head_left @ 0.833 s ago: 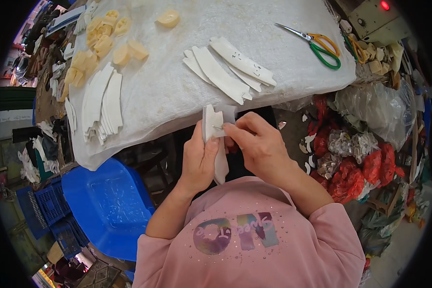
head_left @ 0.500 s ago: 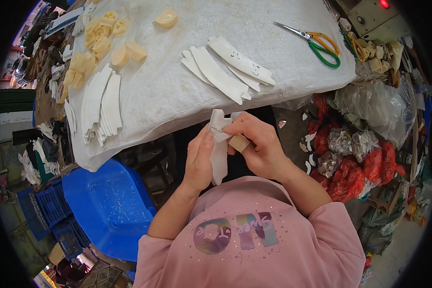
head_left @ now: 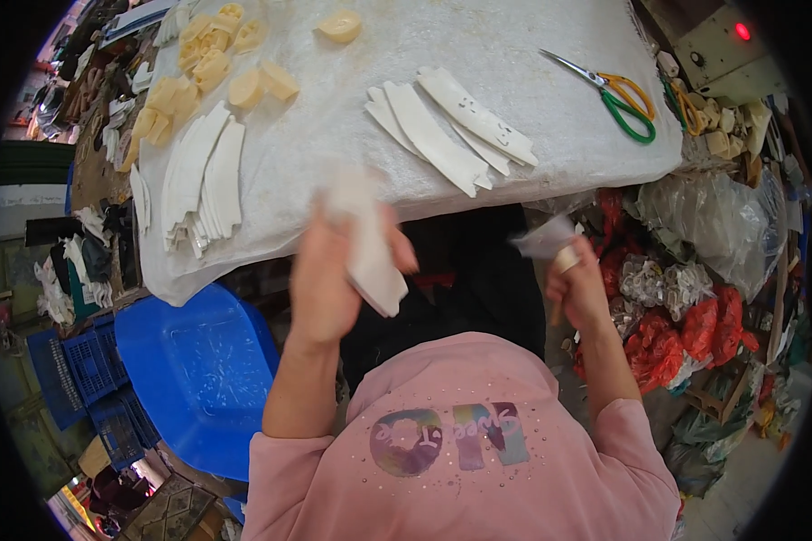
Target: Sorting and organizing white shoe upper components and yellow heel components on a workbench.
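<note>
Hands well apart: my left hand grips white strip, motion-blurred, long axis 11-to-5 o'clock; my right hand, at its 3 o'clock, pinches translucent film scrap. Curved-strip pile at 10 o'clock, nearer my left.

My pink shirt carries a print of big purple-and-grey letters with small pale script across them; beyond the shirt, on the table, a white strip bears small dark marks that I cannot make out as any text
</note>
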`<state>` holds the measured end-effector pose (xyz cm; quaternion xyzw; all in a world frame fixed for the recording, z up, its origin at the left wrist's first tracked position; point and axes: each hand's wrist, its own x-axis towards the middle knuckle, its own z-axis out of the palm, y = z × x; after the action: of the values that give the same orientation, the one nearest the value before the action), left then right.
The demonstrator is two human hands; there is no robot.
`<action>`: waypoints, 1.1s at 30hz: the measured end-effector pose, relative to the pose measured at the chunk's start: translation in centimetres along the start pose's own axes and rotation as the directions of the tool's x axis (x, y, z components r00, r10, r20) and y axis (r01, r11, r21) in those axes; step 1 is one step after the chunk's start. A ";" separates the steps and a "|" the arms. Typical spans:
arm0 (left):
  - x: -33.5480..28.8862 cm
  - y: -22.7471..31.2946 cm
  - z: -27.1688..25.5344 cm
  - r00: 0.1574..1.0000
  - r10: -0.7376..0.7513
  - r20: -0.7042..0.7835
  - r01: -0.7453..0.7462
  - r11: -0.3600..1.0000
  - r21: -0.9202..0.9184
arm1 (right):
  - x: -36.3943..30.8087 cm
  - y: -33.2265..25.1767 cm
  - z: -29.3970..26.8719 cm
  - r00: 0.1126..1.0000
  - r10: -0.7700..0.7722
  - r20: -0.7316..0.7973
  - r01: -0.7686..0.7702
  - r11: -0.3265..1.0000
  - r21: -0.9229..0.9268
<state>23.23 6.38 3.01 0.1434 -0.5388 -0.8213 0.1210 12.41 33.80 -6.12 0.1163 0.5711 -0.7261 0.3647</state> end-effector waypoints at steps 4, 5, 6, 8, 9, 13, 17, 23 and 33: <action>-0.6 -5.3 3.2 0.803 -0.204 0.560 -0.116 0.868 0.483 | -1.5 0.2 4.5 0.970 -0.235 -0.064 0.226 0.772 0.594; -0.4 -6.1 4.3 0.709 -0.305 0.636 -0.157 0.811 0.564 | -1.9 0.3 5.3 0.958 -0.285 0.010 0.229 0.787 0.573; -0.4 -6.6 5.4 0.661 -0.352 0.663 -0.105 0.832 0.545 | -2.4 0.3 6.5 0.969 -0.241 -0.055 0.229 0.791 0.568; -0.3 -7.3 6.2 0.628 -0.456 0.630 0.022 0.820 0.572 | -2.4 0.6 6.1 0.974 -0.208 -0.086 0.218 0.785 0.580; -0.4 -7.6 6.3 0.617 -0.457 0.641 0.019 0.823 0.568 | -1.8 0.5 4.3 0.969 -0.245 -0.028 0.199 0.714 0.672; -0.8 -7.5 5.5 0.603 -0.325 0.729 -0.185 0.831 0.524 | 2.1 -0.5 -8.6 0.838 -0.277 -0.471 0.351 0.933 0.075; -0.4 -6.1 4.7 0.655 -0.379 0.653 0.008 0.868 0.496 | 1.0 1.6 -11.6 0.903 -0.294 -0.314 -0.001 0.729 -0.684; -0.1 -5.7 4.9 0.688 -0.355 0.632 0.090 0.907 0.412 | -1.0 -0.9 0.7 0.913 -0.398 0.095 0.340 0.612 -0.714; -0.4 -4.8 4.3 0.784 -0.372 0.497 0.127 0.880 0.457 | -0.1 -2.0 2.8 0.947 -0.017 0.322 0.287 0.498 -0.818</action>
<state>21.85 12.09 0.27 -0.0163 -0.6813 -0.7066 -0.1903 11.81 31.46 -3.69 -0.2308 0.8063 -0.3876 0.3826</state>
